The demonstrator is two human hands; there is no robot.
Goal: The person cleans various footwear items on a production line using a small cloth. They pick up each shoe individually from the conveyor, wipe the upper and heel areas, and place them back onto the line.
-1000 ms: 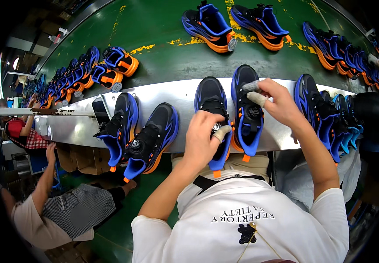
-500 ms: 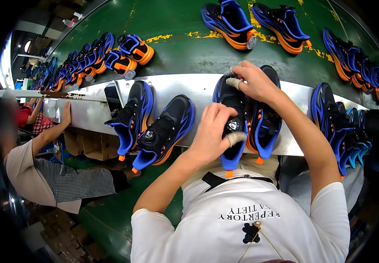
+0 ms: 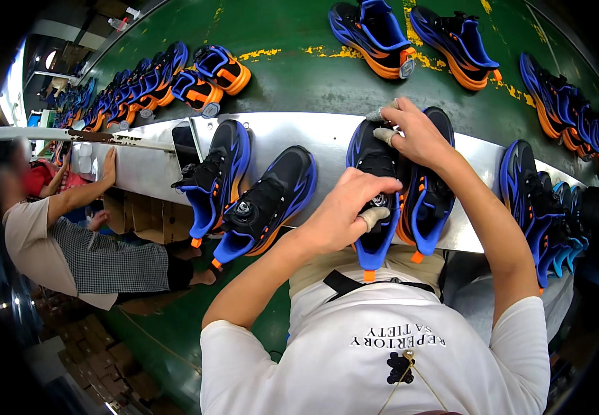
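— On the metal shelf straight ahead, what is being handled?

— A black and blue sneaker [image 3: 375, 200] with orange trim, lying sole down across the metal shelf [image 3: 299, 138], its toe pointing at the person and hanging over the near edge. The left hand [image 3: 351, 207] is pressed down on its tongue, fingers curled around the round dial there; one fingertip is wrapped in pale tape. Whether it pinches the dial or only covers it, I cannot tell.

— And the other hand?

— The right hand [image 3: 413, 135] sits at the heel end, fingers bent over the collar, also taped, with a small grey scrap held in the fingertips. The hands are apart, one at each end of the same shoe.

— What lies beside it?

— Its partner shoe [image 3: 432, 190] touches it on the right. To the left, another pair [image 3: 247, 190] lies angled on the shelf, toes over the edge. More shoes [image 3: 552, 207] crowd the far right.

— Beyond the shelf?

— A green conveyor belt [image 3: 299, 76] carrying further pairs. At the left, a co-worker [image 3: 71, 228] in a beige top reaches one hand up to the shelf.
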